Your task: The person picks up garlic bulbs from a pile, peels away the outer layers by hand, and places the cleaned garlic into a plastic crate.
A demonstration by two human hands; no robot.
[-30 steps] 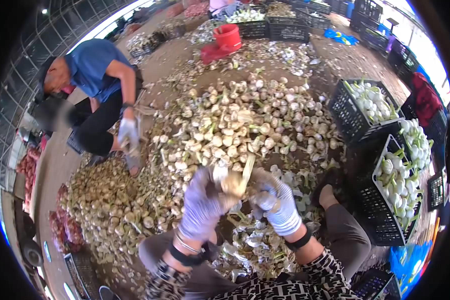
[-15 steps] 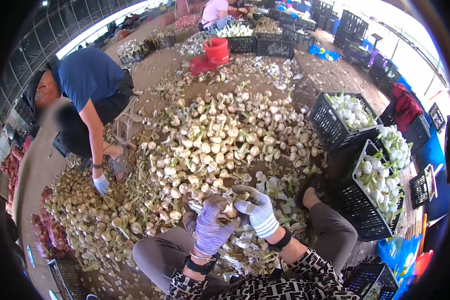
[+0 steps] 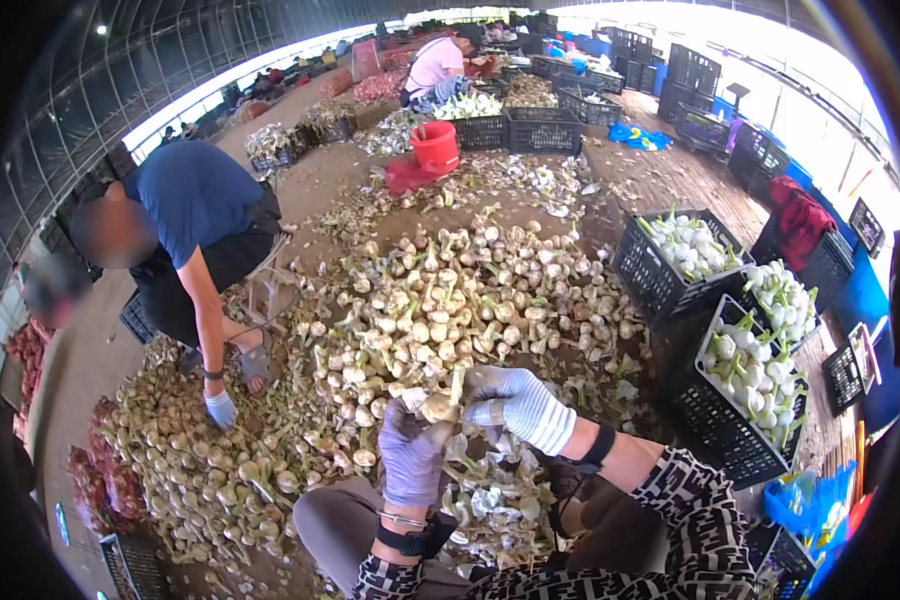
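Note:
My left hand (image 3: 413,455), in a thin purplish-grey glove, grips a garlic bulb (image 3: 438,407) with its stalk pointing up. Against the stalk side of that bulb, my right hand (image 3: 525,410) in a striped white and grey glove pinches with thumb and forefinger; exactly what lies between its fingertips is partly hidden. Beyond both hands spreads a heap of unpeeled garlic bulbs (image 3: 470,300) with short stalks. Loose papery garlic skins (image 3: 495,500) cover the ground below my hands, between my legs.
Black crates (image 3: 735,415) of peeled white garlic stand at my right. A co-worker (image 3: 195,210) bends over another garlic pile (image 3: 200,460) at my left, one gloved hand in it. Farther off are a red bucket (image 3: 434,147), more crates (image 3: 543,131) and a seated person (image 3: 436,65).
Both my hands have risen slightly with the bulb, whose stalk now points up. The view has tilted upward. The co-worker's gloved hand remains on the left pile.

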